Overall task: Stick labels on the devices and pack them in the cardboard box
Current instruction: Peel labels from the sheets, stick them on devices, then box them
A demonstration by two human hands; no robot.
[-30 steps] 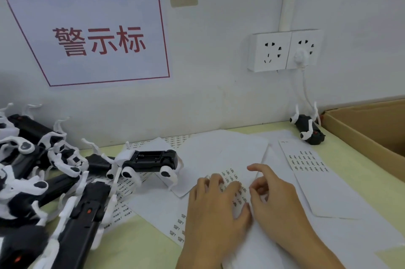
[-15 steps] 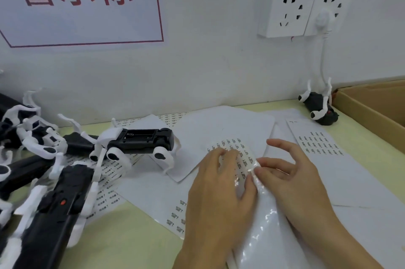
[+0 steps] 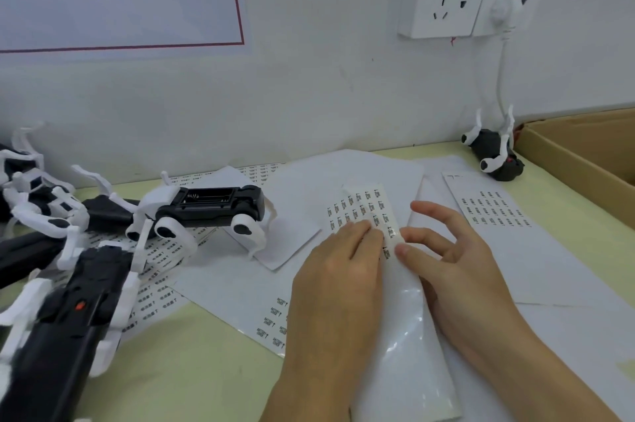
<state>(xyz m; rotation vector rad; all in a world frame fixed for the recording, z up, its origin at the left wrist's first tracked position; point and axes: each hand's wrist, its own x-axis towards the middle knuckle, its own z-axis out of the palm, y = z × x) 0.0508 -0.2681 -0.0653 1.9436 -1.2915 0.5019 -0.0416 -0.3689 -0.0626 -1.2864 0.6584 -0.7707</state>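
Now both hands work one label sheet [image 3: 364, 208] at table centre: left hand [image 3: 338, 270] lies flat on it, fingers straight, pressing it down, while right hand [image 3: 453, 263] pinches the sheet's edge between thumb and forefinger, other fingers spread. Black-and-white devices: one [image 3: 209, 205] just left of the sheet, a pile [image 3: 65, 284] far left, another [image 3: 494, 156] beside the cardboard box [image 3: 580, 153] at right.

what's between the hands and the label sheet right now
Nothing visible. The left hand rests directly on the label sheet, and the right hand has its fingers at the sheet's curled edge.
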